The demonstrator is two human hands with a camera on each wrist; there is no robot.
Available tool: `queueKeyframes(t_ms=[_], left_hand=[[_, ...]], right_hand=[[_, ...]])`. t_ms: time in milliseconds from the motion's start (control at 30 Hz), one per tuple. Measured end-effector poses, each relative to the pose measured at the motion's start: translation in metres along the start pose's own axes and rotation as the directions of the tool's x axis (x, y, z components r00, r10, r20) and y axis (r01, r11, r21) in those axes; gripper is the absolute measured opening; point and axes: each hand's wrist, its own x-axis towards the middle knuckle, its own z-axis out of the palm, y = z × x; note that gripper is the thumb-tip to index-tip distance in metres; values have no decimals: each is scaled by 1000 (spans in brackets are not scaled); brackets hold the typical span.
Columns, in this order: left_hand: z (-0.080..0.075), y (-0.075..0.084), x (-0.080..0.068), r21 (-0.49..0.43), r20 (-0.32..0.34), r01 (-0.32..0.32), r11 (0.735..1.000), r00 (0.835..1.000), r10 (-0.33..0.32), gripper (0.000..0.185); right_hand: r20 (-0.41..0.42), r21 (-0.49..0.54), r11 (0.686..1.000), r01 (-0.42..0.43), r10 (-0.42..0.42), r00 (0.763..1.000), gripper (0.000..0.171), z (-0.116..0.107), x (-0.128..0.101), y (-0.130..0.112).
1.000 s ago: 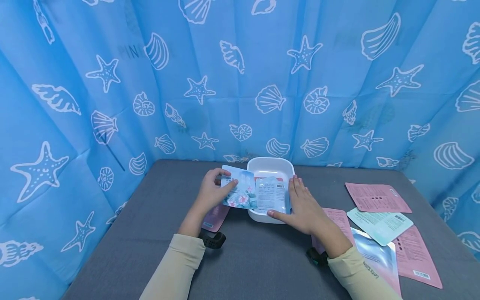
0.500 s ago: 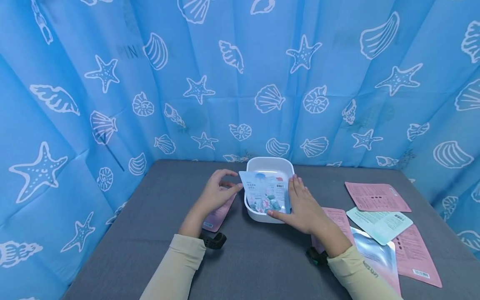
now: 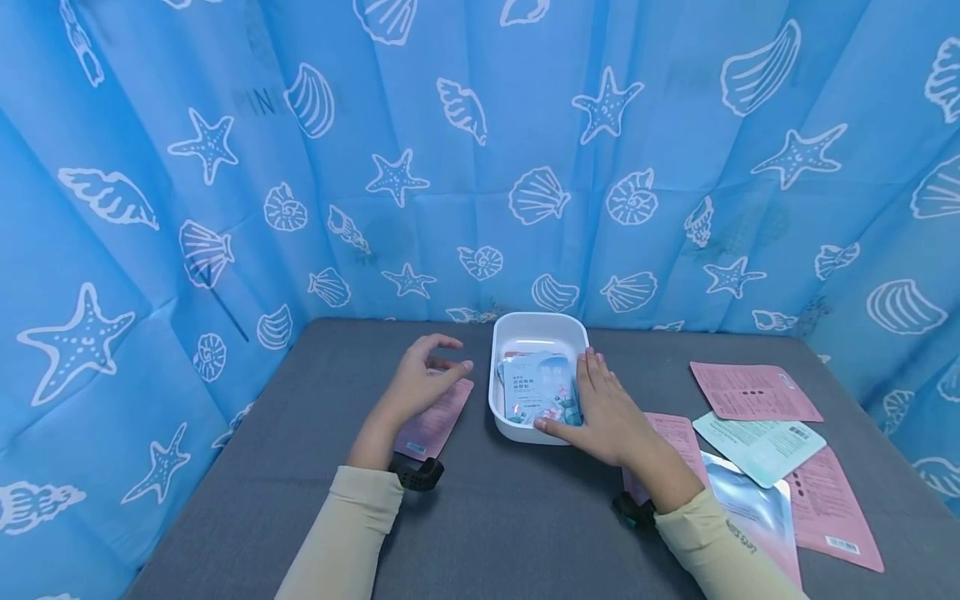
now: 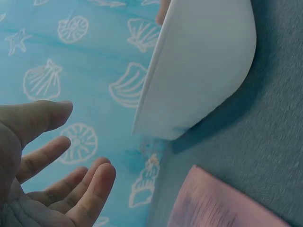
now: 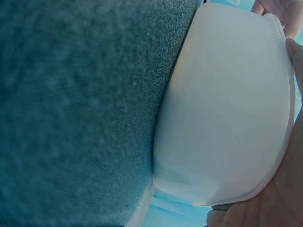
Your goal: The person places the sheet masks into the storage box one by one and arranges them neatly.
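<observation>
A light-blue face-mask packet printed with pink flowers lies face up in the white plastic bin, over other packets. My left hand is held just left of the bin with nothing in it, fingers loosely bent and the thumb apart, as the left wrist view also shows. Beneath it on the table lies a pink packet, partly hidden by the hand. My right hand rests along the bin's right rim, its fingers straight and its thumb reaching over the front corner. In the right wrist view the bin's wall fills the middle.
On the right of the grey table several packets overlap: a pink one at the back, a pale green one, a silvery one and more pink. A blue shell-print curtain hangs behind the table.
My left hand has let go of the light-blue packet, which dropped flat into the bin, and has drawn back slightly left. The right hand has stayed on the rim.
</observation>
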Motion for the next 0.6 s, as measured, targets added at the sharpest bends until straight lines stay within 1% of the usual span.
queueKeyframes(t_ms=[167, 333, 467, 600], left_hand=[[-13, -5, 0, 17, -21, 13, 1000, 1000, -12, 44], [-23, -9, 0, 28, -44, 24, 999, 999, -23, 44], [-30, -17, 0, 75, -65, 27, 997, 998, -22, 44], [-37, -26, -1, 130, -74, 32, 991, 997, -22, 47]], right_hand=[[5, -7, 1000, 1, -1, 1000, 134, 0, 1, 2], [-6, -9, 1000, 8, -8, 1000, 134, 0, 0, 1], [-19, -12, 1000, 17, -17, 1000, 133, 0, -1, -1], [-14, -14, 1000, 13, -13, 1000, 132, -1, -1, -2]])
